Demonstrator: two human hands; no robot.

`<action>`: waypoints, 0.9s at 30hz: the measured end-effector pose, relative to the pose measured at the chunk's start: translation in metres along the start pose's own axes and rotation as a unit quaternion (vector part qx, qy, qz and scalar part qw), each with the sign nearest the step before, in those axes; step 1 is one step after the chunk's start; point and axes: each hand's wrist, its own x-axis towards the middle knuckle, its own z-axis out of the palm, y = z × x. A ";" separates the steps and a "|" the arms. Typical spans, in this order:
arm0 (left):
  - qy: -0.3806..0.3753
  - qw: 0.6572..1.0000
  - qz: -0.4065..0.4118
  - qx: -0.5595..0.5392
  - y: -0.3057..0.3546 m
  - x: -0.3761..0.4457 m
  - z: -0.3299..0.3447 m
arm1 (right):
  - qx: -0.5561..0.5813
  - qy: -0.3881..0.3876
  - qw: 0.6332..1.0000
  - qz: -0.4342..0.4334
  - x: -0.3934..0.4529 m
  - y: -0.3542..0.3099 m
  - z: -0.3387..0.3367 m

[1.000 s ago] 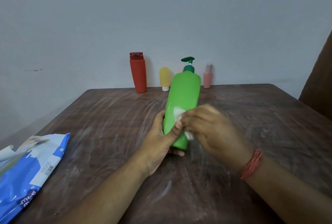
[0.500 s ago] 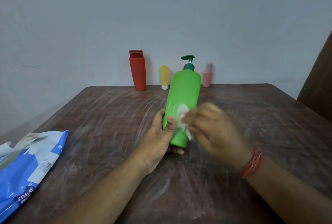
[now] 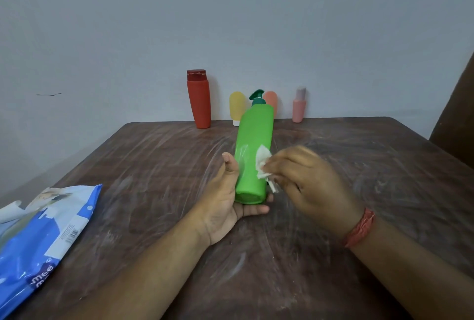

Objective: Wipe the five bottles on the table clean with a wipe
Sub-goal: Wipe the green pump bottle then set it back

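A tall green pump bottle [image 3: 252, 145] leans away from me above the middle of the brown table [image 3: 154, 171]. My left hand [image 3: 225, 199] cups its lower end from below, thumb lying along the left side. My right hand [image 3: 305, 178] pinches a small white wipe [image 3: 263, 163] and holds it against the bottle's right side. Along the far edge by the wall stand a red bottle [image 3: 198, 99], a yellow bottle [image 3: 236, 108], an orange bottle [image 3: 271, 101] partly hidden behind the green one, and a small pink bottle [image 3: 299, 105].
A blue and white wipes pack [image 3: 41, 237] lies at the table's near left corner. A dark brown panel [image 3: 456, 114] rises at the right edge of view. The table top is streaked with pale smears.
The wipe has slid from the bottle's front face to its right side with my right hand. My left thumb has lifted off the front and now lies along the left side.
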 end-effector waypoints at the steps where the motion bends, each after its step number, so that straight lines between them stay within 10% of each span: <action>1: -0.006 1.000 -0.003 -0.002 0.000 0.000 0.000 | 0.004 0.000 1.000 0.008 0.000 0.000 0.000; 10: 0.006 1.000 -0.019 -0.002 0.000 0.003 0.001 | 0.020 -0.038 0.997 -0.071 0.000 -0.018 0.008; 27: -0.004 0.989 0.033 -0.146 0.004 0.000 -0.004 | -0.056 -0.004 0.997 0.046 -0.003 -0.004 0.009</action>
